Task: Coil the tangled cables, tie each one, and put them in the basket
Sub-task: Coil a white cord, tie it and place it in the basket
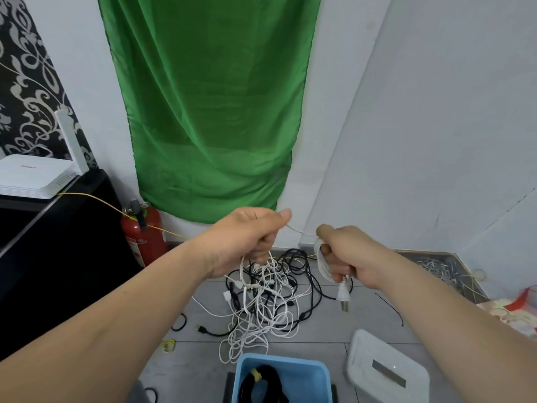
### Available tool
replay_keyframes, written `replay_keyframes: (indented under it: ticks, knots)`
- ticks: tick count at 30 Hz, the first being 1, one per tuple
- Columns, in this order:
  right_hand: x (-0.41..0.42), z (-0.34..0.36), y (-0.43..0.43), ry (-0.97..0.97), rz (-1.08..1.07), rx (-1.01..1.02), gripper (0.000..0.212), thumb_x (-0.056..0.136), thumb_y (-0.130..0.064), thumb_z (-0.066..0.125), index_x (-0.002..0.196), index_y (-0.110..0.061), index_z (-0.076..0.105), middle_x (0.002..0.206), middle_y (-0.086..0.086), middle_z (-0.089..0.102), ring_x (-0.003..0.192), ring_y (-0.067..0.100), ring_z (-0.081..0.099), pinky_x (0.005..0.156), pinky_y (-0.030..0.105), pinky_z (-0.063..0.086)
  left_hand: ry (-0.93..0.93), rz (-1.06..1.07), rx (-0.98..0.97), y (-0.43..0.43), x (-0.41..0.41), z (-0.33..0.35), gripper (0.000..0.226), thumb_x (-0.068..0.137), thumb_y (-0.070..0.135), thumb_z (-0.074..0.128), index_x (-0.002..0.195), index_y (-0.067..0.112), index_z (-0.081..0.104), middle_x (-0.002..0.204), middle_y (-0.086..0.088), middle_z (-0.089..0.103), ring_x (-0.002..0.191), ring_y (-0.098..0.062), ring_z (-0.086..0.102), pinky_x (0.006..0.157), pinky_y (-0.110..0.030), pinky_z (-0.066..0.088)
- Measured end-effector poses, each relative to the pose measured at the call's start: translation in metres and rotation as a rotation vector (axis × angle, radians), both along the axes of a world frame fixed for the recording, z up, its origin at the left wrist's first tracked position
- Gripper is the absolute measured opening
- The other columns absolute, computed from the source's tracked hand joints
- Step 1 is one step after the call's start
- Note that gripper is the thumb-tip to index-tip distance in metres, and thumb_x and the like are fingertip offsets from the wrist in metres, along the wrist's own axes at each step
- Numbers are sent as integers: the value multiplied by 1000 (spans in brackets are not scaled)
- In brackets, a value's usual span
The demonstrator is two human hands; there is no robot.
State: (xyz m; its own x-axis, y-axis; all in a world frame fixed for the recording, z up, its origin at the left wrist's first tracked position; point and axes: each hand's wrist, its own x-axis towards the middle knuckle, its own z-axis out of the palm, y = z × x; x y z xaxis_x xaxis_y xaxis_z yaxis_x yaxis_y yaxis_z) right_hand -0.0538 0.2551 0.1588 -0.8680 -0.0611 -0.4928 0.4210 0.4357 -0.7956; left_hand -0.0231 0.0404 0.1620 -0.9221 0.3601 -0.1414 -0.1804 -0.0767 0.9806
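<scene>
Both hands grip one white cable (299,230), stretched between them.
Left hand (250,237) fingers curl round strands rising from the floor tangle (267,303). Right hand (348,257) clutches a small coil (322,263), plug (343,295) dangling at 6 o'clock. The blue basket (290,361) sits at the tangle's 6 o'clock.

Cloth (209,106): plain green. Wallpaper (26,82): black with silver-grey floral scrolls. Tangle: white cables (261,312) and black cables (308,274). Basket (241,370): light blue. Coiled cable (270,376) inside it: black, with a yellow tie (256,375). Extinguisher (145,239): red. Router (32,175): white. Floor (363,315): grey tiles.
</scene>
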Motion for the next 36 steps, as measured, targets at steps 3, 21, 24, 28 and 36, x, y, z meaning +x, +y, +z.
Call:
replay_keyframes:
  ticks: [3,21,24,28,36]
  knots:
    - [5,4,-2,-90,111,-34,36,98,-29,45,66,-14,45,46,1,22,41,19,17,50,29,33,72,246,-168,-12,-8,0,47,105,42,51,74,9,63,62,-12,66,52,-23,45,57,-31,41]
    - [4,38,-36,-147,-106,-824,52,103,-36,43,55,-20,41,37,-6,18,30,11,17,39,23,33,-153,-65,118,7,-4,-28,17,100,9,47,98,8,64,83,-13,64,66,-22,59,61,-34,50]
    - [-3,35,-34,-133,-205,-865,50,102,-35,43,55,-20,42,38,-5,19,31,12,18,41,23,33,10,82,9,6,-3,-29,11,97,22,69,94,12,66,75,-8,65,59,-18,56,50,-27,39]
    - [-6,31,-32,-131,-288,-864,46,100,-33,45,56,-20,42,38,-5,21,32,13,19,39,24,34,82,186,-91,4,-3,-32,15,92,21,76,90,10,67,64,-3,65,50,-12,51,44,-22,36]
    - [-1,38,-37,-144,-248,-888,53,104,-43,46,57,-19,45,41,-5,22,35,13,19,45,25,33,104,260,-222,10,-5,-35,29,109,23,47,88,11,63,71,-4,71,63,-16,63,65,-35,53]
